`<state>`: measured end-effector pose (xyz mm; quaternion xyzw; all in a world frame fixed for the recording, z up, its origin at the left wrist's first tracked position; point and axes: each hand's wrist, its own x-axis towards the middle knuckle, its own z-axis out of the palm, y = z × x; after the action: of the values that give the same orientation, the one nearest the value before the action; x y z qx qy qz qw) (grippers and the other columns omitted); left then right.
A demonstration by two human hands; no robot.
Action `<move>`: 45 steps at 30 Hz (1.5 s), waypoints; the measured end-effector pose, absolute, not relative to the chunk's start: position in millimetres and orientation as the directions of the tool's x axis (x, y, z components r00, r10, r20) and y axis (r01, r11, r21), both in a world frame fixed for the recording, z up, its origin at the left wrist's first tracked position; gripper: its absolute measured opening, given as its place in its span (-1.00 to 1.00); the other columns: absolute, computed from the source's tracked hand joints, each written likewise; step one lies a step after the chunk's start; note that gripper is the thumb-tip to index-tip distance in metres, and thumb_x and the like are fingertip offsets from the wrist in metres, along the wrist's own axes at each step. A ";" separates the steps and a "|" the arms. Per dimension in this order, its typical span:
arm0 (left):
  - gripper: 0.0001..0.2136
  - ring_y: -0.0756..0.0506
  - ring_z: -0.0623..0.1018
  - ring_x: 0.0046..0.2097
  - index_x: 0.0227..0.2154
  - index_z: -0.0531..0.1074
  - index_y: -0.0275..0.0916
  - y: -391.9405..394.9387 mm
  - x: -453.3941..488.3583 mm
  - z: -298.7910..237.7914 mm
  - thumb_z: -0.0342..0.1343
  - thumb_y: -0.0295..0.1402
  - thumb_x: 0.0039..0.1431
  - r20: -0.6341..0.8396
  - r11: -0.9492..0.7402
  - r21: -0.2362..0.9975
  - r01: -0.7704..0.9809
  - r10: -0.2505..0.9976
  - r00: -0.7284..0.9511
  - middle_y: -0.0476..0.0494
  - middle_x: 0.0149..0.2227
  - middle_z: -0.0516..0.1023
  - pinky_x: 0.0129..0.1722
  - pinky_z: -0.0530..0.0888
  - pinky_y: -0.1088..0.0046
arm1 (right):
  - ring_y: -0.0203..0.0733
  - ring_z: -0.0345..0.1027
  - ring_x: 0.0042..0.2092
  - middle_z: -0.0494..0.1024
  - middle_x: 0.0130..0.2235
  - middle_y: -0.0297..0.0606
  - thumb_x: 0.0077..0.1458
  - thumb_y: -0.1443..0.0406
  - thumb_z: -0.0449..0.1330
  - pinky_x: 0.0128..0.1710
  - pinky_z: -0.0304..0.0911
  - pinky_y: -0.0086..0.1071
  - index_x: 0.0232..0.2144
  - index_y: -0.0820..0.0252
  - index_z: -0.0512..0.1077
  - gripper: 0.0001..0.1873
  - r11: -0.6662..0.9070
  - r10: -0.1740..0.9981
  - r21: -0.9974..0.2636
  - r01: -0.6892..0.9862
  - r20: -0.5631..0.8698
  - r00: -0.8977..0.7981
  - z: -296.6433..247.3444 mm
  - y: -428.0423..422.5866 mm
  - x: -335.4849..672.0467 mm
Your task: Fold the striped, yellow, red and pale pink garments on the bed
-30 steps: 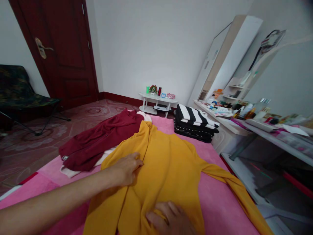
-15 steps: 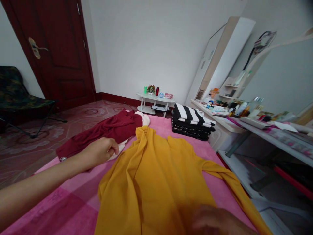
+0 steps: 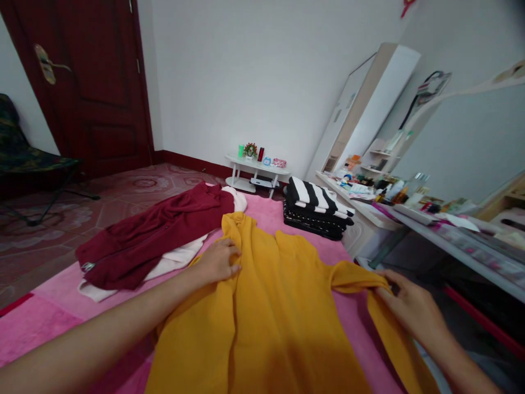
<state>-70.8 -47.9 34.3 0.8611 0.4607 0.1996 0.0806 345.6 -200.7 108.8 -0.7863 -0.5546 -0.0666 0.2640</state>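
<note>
A mustard-yellow long-sleeved top [image 3: 283,306] lies spread over a pink bed cover [image 3: 266,210], with creases along its left side. My left hand [image 3: 219,261] rests palm down on that side below the collar, its thumb apart from the bent fingers. At the right, my right hand [image 3: 410,301] pinches the top's sleeve, which is lifted a little and hangs down toward the bottom edge. Left of the yellow top lies a dark red zippered garment [image 3: 159,230] over a white one [image 3: 176,257].
A folded pile of black and striped clothes [image 3: 318,208] sits at the bed's far right. Alongside stands a cluttered dressing table [image 3: 369,210]. A small white table [image 3: 256,164] is by the wall, a camouflage folding chair [image 3: 33,158] at the left.
My left hand has moved right, from above the red garment onto the yellow top. My right hand has gone from the bottom of the view to the right sleeve and taken hold of it.
</note>
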 end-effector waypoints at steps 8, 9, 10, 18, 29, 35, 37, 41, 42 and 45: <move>-0.83 -0.16 0.52 -0.26 -0.46 0.47 -0.19 -9.5 -64.2 53.9 0.04 -0.26 0.06 0.244 -0.458 0.309 0.833 0.885 0.396 -0.15 -0.30 0.51 -0.24 0.42 0.35 | -0.20 0.36 -0.39 0.55 -0.39 -0.28 -0.07 0.08 0.22 -0.42 0.22 -0.42 -0.39 0.13 0.53 -0.73 0.090 0.922 -0.589 0.803 -0.256 -0.292 137.5 -195.6 272.5; -0.84 -0.15 0.52 -0.21 -0.38 0.48 -0.19 -0.3 -59.5 58.3 0.04 -0.28 0.07 0.280 -0.474 0.337 0.814 0.876 0.394 -0.14 -0.23 0.50 -0.18 0.42 0.36 | -0.19 0.37 -0.38 0.55 -0.37 -0.26 -0.03 0.08 0.18 -0.39 0.24 -0.40 -0.37 0.16 0.52 -0.70 0.074 0.961 -0.600 0.797 -0.170 -0.216 127.5 -181.7 274.0; -0.82 -0.14 0.51 -0.15 -0.28 0.47 -0.18 9.4 -53.6 61.7 0.05 -0.30 0.07 0.313 -0.489 0.360 0.795 0.866 0.391 -0.15 -0.15 0.48 -0.12 0.40 0.38 | -0.17 0.39 -0.35 0.56 -0.34 -0.23 -0.01 0.07 0.16 -0.36 0.26 -0.38 -0.34 0.18 0.51 -0.68 0.047 0.992 -0.606 0.794 -0.061 -0.106 116.0 -165.2 277.5; -0.39 -0.26 0.47 0.00 0.16 0.16 -0.17 71.0 -7.2 49.1 0.15 -0.35 -0.01 0.251 -0.348 0.380 0.857 0.931 0.267 -0.33 0.11 0.29 -0.06 0.39 0.26 | 0.01 0.34 0.01 0.36 0.08 0.07 -0.01 -0.08 0.09 -0.07 0.24 -0.21 0.16 0.32 0.16 -0.19 -0.224 0.951 -0.497 0.838 0.076 0.299 52.4 -68.6 265.0; -0.72 -0.13 0.50 -0.19 -0.24 0.42 -0.28 114.3 -41.7 42.7 0.07 -0.18 0.09 0.282 -0.209 0.447 0.870 0.956 0.085 -0.18 -0.25 0.54 -0.22 0.37 0.46 | -0.15 0.40 -0.34 0.54 -0.43 -0.26 -0.13 0.30 0.09 -0.38 0.16 -0.40 -0.46 0.20 0.46 -0.84 -0.282 0.899 -0.338 0.898 0.235 0.371 56.9 -41.0 326.3; -0.80 -0.15 0.47 -0.13 -0.24 0.40 -0.26 132.8 -32.7 62.4 0.03 -0.31 0.10 0.523 -0.307 0.477 0.823 0.852 0.015 -0.17 -0.19 0.47 -0.12 0.37 0.39 | -0.09 0.39 -0.25 0.56 -0.33 -0.21 -0.13 0.28 0.12 -0.29 0.18 -0.36 -0.34 0.18 0.51 -0.74 -0.291 0.800 -0.294 0.910 0.447 0.400 83.9 -1.5 353.3; -0.73 -0.16 0.46 -0.09 -0.14 0.37 -0.25 136.5 -24.6 49.0 0.05 -0.35 0.07 0.513 -0.309 0.510 0.803 0.858 0.005 -0.20 -0.12 0.43 -0.08 0.38 0.35 | -0.06 0.39 -0.20 0.55 -0.23 -0.17 -0.08 0.30 0.09 -0.26 0.20 -0.34 -0.23 0.17 0.50 -0.67 -0.318 0.796 -0.222 0.922 0.466 0.386 70.3 4.9 350.3; -0.32 -0.23 0.37 0.08 0.18 0.09 -0.27 140.9 -15.2 4.9 0.17 -0.34 -0.03 0.383 -0.340 0.518 0.785 0.913 0.143 -0.34 0.12 0.24 0.03 0.35 0.26 | -0.06 0.38 -0.11 0.42 0.01 -0.13 0.09 0.29 -0.02 -0.21 0.23 -0.30 0.00 0.10 0.41 -0.57 -0.380 0.866 -0.114 0.918 0.303 0.397 23.2 7.2 345.7; -0.28 -0.24 0.32 0.13 0.21 0.03 -0.26 141.8 -14.8 -4.0 0.18 -0.33 -0.02 0.372 -0.373 0.503 0.780 0.908 0.195 -0.34 0.18 0.17 0.07 0.32 0.24 | -0.05 0.37 -0.08 0.39 0.03 -0.13 0.13 0.27 -0.06 -0.20 0.23 -0.29 0.02 0.09 0.39 -0.57 -0.395 0.875 -0.113 0.912 0.257 0.411 13.7 7.2 345.9; -0.28 -0.26 0.17 0.24 0.24 -0.02 -0.24 143.3 -15.9 -17.1 0.14 -0.31 0.03 0.361 -0.448 0.468 0.762 0.884 0.298 -0.33 0.26 0.02 0.18 0.20 0.21 | 0.00 0.32 -0.01 0.33 0.08 -0.11 0.19 0.22 -0.15 -0.14 0.23 -0.23 0.06 0.11 0.33 -0.54 -0.401 0.886 -0.123 0.908 0.201 0.418 0.2 8.1 349.1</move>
<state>-15.9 143.3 -17.1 0.7989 0.5150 0.2929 0.1038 349.1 8.1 0.2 -0.8354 -0.5368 -0.0515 0.1069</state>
